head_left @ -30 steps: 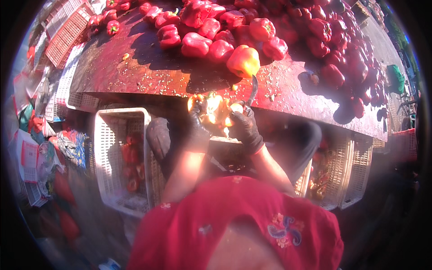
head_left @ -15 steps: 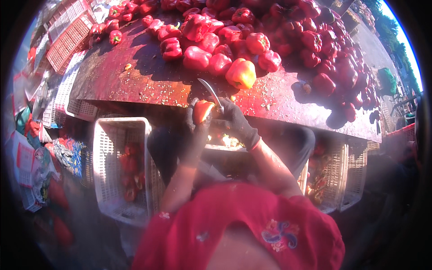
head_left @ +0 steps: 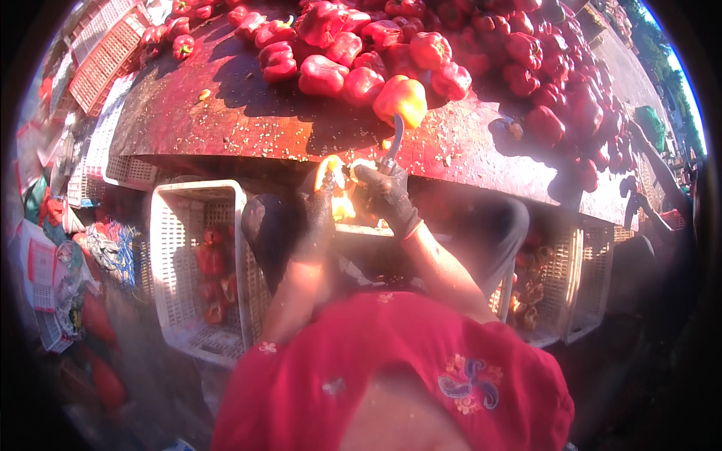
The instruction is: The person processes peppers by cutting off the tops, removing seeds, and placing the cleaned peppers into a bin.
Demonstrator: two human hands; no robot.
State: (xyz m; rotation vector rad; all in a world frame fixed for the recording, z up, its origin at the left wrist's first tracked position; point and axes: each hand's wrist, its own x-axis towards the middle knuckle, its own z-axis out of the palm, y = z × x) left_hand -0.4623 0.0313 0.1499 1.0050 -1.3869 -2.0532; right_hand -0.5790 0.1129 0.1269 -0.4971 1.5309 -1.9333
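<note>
Both my hands are gloved in dark cloth and held at the table's near edge. My left hand (head_left: 319,201) is closed on a cut bell pepper (head_left: 329,171), its pale inner side bright in the sun. In my right hand (head_left: 388,194) is a knife (head_left: 398,134), its curved blade pointing up and away from me, in front of an orange-yellow bell pepper (head_left: 401,101) on the table. A pale, glaring edge shows at the right fingertips; whether it is part of the pepper I cannot tell. Below, yellowish scraps (head_left: 344,207) lie between my knees.
Red bell peppers (head_left: 322,76) are heaped on the red, seed-strewn table (head_left: 248,135). At my left stands a white crate (head_left: 159,286) with red peppers inside; more crates (head_left: 577,289) stand at my right. Another person's hand (head_left: 638,201) reaches in at the table's right end.
My hands have moved slightly apart. The knife has swung from leaning left to pointing up, and the pepper's pale inside now shows. Another person's arms have appeared at the right.
</note>
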